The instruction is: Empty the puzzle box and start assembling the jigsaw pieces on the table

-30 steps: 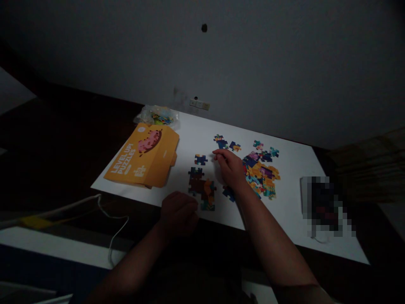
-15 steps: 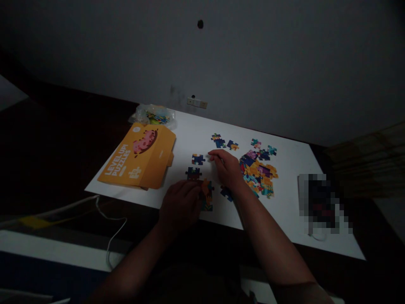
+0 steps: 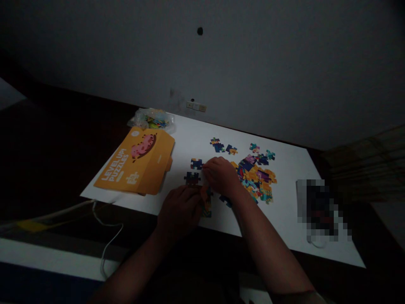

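Note:
My left hand (image 3: 179, 210) lies over the joined cluster of puzzle pieces (image 3: 207, 204) at the near edge of the white sheet (image 3: 196, 133), fingers curled onto it. My right hand (image 3: 221, 175) is just behind, fingers pinched together near a loose blue piece (image 3: 196, 164); whether it holds a piece is hidden in the dim light. Another dark piece (image 3: 192, 179) lies beside my left fingers. A heap of loose coloured pieces (image 3: 257, 175) sits to the right of my right hand.
An orange puzzle box (image 3: 136, 162) lies at the sheet's left, a clear bag of pieces (image 3: 152, 118) behind it. A few loose pieces (image 3: 223, 146) lie further back. A blurred dark object (image 3: 321, 209) is at the right. A white cable (image 3: 107, 236) trails on the dark floor.
My left hand moved forward from the sheet's near edge onto the joined cluster. My right hand shifted left and nearer, toward the loose blue piece.

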Tool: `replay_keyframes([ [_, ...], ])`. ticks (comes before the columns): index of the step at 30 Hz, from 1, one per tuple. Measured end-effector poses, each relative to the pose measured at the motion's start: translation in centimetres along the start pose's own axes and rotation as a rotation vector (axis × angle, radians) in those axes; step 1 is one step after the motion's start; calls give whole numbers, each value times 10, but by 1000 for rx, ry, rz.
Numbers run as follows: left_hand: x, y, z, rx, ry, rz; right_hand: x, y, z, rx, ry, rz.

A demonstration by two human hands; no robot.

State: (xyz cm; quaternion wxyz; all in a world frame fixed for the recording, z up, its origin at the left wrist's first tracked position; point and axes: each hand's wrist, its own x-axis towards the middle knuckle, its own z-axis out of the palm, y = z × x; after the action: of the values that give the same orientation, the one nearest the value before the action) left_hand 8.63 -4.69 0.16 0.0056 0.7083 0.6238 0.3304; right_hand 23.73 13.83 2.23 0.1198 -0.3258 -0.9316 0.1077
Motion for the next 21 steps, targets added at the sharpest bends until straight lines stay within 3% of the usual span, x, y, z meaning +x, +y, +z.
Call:
replay_keyframes([
  [8, 2, -1, 2, 16, 10, -6, -1, -20, 0, -114, -115, -94],
  [16, 6, -2, 1, -70, 46, 34, 3, -15, 12, 88, 10, -77],
  [21, 5, -2, 2, -44, 42, 21, 4, -13, 23, 93, 29, -62],
])
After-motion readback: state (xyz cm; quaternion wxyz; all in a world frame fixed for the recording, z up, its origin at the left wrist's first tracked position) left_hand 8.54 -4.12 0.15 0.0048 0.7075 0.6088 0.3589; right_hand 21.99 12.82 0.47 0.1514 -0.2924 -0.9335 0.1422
